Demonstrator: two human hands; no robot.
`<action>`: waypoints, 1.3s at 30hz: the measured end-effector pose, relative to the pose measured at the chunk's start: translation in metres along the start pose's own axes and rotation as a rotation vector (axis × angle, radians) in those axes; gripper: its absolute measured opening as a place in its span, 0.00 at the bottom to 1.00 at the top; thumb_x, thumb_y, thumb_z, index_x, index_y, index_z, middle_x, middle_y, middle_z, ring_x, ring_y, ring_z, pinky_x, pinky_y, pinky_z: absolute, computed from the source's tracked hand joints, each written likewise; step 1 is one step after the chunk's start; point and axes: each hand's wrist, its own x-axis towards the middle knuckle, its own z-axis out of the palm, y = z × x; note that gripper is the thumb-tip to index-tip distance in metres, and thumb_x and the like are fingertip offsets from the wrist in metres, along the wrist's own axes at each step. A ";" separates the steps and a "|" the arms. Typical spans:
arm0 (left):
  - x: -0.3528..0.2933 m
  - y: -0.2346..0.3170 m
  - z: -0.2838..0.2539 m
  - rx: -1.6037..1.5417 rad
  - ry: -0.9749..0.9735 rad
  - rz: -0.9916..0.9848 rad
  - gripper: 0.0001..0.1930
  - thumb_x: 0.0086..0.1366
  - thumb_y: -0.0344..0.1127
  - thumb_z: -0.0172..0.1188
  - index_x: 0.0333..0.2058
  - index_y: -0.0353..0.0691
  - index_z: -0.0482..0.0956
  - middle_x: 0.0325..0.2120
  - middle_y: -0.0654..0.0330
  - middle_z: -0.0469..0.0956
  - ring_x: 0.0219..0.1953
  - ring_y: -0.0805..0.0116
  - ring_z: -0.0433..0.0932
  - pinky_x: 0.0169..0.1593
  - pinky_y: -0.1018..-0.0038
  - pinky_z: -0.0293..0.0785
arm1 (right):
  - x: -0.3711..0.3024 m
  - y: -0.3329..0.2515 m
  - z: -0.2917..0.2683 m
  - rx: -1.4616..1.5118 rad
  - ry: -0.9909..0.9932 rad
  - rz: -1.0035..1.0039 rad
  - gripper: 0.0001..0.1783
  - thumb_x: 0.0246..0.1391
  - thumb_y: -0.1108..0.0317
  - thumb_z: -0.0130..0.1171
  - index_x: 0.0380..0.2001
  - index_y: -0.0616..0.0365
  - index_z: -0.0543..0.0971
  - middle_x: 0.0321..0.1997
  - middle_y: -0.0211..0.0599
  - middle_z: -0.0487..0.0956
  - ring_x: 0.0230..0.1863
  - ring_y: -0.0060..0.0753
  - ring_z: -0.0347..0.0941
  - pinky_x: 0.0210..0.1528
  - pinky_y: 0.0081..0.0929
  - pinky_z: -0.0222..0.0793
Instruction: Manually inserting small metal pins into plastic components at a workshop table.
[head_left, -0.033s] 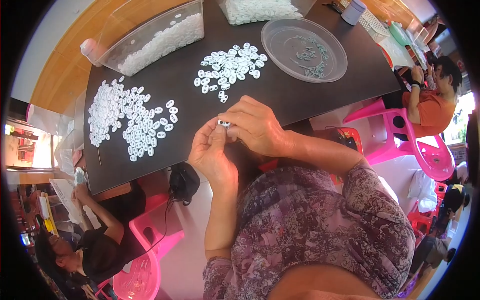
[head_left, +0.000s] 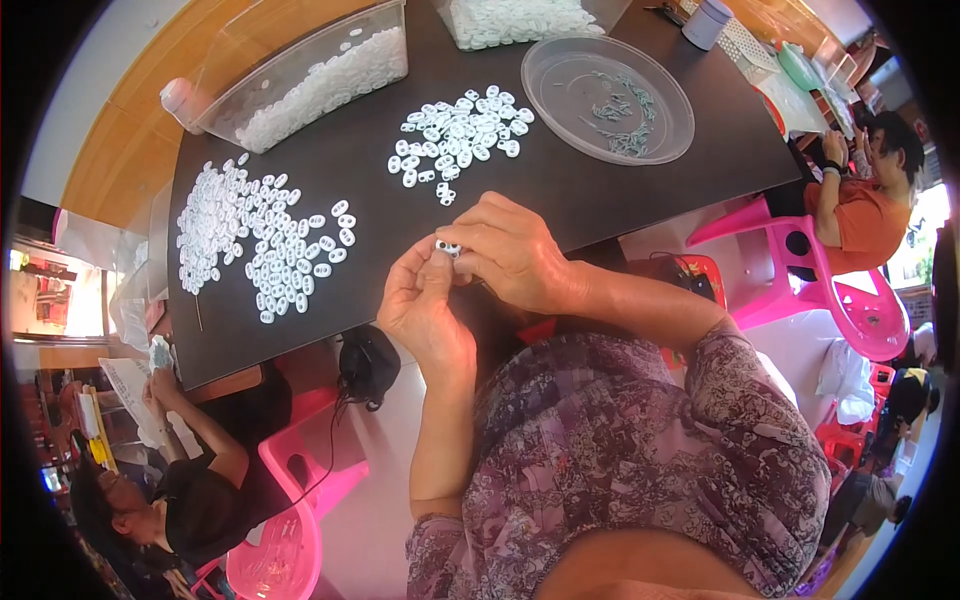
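Just off the table's near edge, my two hands meet around a small white oval plastic piece (head_left: 448,247) with two dark holes. My left hand (head_left: 428,312) pinches it between thumb and fingers. From the right, my right hand (head_left: 518,258) closes its fingertips on the same piece, covering part of it. Beyond my hands lies a loose pile of similar white pieces (head_left: 462,138) with open holes. On the left are a dense heap of white oval pieces (head_left: 208,225) and a looser group (head_left: 280,270).
On the dark table (head_left: 350,280), a round clear tray (head_left: 548,128) holds small grey-green slivers. A clear bin (head_left: 225,112) of white pieces stands far left, and a bag of white pieces (head_left: 520,22) at the back. Pink chairs (head_left: 275,550) and two seated people flank me.
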 end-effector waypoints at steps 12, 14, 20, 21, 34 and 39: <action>-0.001 0.006 0.008 -0.016 -0.079 -0.018 0.10 0.59 0.22 0.55 0.39 0.23 0.73 0.26 0.57 0.76 0.24 0.75 0.73 0.31 0.81 0.71 | -0.001 0.003 -0.007 -0.019 0.041 -0.011 0.14 0.38 0.77 0.59 0.33 0.65 0.76 0.29 0.39 0.76 0.27 0.38 0.69 0.29 0.29 0.67; -0.001 0.001 0.006 -0.006 -0.128 0.043 0.12 0.60 0.25 0.57 0.41 0.25 0.74 0.27 0.58 0.77 0.26 0.75 0.73 0.33 0.81 0.71 | -0.002 0.003 -0.008 0.001 0.061 -0.016 0.14 0.37 0.76 0.60 0.32 0.65 0.76 0.30 0.39 0.76 0.27 0.37 0.69 0.29 0.29 0.66; -0.001 -0.011 0.002 -0.023 -0.144 0.112 0.12 0.59 0.27 0.59 0.40 0.27 0.75 0.30 0.59 0.76 0.28 0.75 0.72 0.34 0.80 0.70 | -0.007 0.008 -0.004 -0.047 0.105 -0.116 0.13 0.38 0.75 0.61 0.32 0.64 0.76 0.31 0.39 0.76 0.27 0.37 0.69 0.29 0.29 0.66; 0.000 -0.011 0.001 -0.022 -0.147 0.111 0.12 0.59 0.27 0.59 0.40 0.27 0.75 0.30 0.59 0.76 0.28 0.75 0.72 0.34 0.80 0.70 | -0.008 0.007 -0.005 -0.048 0.107 -0.115 0.13 0.38 0.75 0.61 0.32 0.64 0.76 0.31 0.39 0.76 0.27 0.37 0.69 0.29 0.29 0.66; 0.001 -0.007 -0.004 -0.027 -0.164 0.165 0.14 0.58 0.27 0.60 0.42 0.26 0.75 0.28 0.62 0.74 0.27 0.77 0.69 0.32 0.82 0.68 | -0.007 -0.003 -0.004 0.113 0.083 0.048 0.18 0.37 0.79 0.61 0.37 0.67 0.75 0.30 0.39 0.77 0.26 0.36 0.69 0.29 0.28 0.66; 0.000 -0.008 -0.006 0.005 -0.160 0.170 0.13 0.58 0.27 0.60 0.41 0.27 0.76 0.27 0.64 0.73 0.27 0.78 0.69 0.32 0.83 0.67 | -0.007 -0.006 -0.003 0.144 0.071 0.056 0.18 0.38 0.79 0.60 0.38 0.67 0.75 0.29 0.40 0.76 0.26 0.36 0.69 0.29 0.28 0.66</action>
